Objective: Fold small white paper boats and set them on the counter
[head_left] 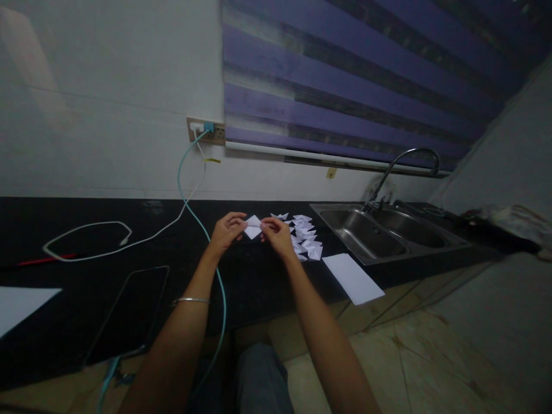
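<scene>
A small diamond-shaped piece of folded white paper (253, 227) is held up between my two hands, above the dark counter. My left hand (226, 231) pinches its left corner between thumb and fingers. On the opposite corner, my right hand (277, 233) has a similar pinch. Just right of my right hand lies a cluster of several folded white paper boats (304, 234), partly hidden behind that hand. A stack or sheet of white paper (354, 279) rests at the counter's front edge, further right.
A double steel sink (366, 236) with a curved faucet (399, 161) is at the right. A dark tablet-like device (129, 313), a white cable (92, 259) and white paper (21, 305) lie left. A teal cable (222, 287) runs from the wall outlet (219, 134) past my left wrist.
</scene>
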A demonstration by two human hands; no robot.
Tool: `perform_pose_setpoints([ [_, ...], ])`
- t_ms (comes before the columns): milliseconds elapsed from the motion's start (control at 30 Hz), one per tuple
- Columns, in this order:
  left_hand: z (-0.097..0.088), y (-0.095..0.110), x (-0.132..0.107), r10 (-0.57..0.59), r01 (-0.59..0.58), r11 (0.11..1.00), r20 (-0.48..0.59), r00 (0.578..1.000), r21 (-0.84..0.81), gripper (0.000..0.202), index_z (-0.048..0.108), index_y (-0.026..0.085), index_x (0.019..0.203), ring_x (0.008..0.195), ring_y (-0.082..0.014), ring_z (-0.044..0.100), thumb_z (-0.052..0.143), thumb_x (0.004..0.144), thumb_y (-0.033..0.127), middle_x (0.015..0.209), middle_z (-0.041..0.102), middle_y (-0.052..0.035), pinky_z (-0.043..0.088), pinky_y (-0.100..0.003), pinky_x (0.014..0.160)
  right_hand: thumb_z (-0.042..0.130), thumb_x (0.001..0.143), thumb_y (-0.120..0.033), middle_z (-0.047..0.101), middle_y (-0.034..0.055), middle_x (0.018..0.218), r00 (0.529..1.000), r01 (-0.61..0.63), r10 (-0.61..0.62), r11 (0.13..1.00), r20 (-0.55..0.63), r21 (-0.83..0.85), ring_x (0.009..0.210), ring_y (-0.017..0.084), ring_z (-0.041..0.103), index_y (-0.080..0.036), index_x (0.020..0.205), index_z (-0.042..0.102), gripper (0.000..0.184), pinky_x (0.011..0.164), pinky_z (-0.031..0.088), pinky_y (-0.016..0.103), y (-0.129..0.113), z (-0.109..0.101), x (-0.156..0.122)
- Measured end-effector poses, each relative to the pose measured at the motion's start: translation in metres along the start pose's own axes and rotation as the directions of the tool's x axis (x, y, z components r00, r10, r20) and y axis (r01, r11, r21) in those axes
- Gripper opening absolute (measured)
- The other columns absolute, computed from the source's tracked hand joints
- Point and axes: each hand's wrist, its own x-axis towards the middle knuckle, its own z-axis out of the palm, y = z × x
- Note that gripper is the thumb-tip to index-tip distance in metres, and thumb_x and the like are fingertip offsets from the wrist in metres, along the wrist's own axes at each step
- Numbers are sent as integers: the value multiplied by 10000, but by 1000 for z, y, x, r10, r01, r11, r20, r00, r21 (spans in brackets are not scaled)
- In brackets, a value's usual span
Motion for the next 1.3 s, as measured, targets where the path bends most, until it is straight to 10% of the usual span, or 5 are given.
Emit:
perform_pose_setpoints([
  [933, 7, -8, 2, 91, -96, 984, 40, 995, 149, 349, 600, 153, 973, 670, -131, 612, 729, 699, 327, 732, 617, -3, 484, -228, 622, 630, 757, -480, 609, 11, 608, 999, 9, -15, 988, -35, -152, 521, 125, 518, -145, 739, 678, 339, 483, 397, 224, 10, 3, 3],
  [1300, 14, -5, -3, -103, 60, 957, 140, 985, 282, 385, 673, 129, 856, 547, -122, 552, 633, 768, 501, 673, 632, -21, 423, -214, 500, 629, 757, -479, 629, 21, 629, 996, 80, -88, 970, -23, -231, 573, 141, 543, -148, 719, 699, 340, 528, 407, 232, 10, 5, 3],
])
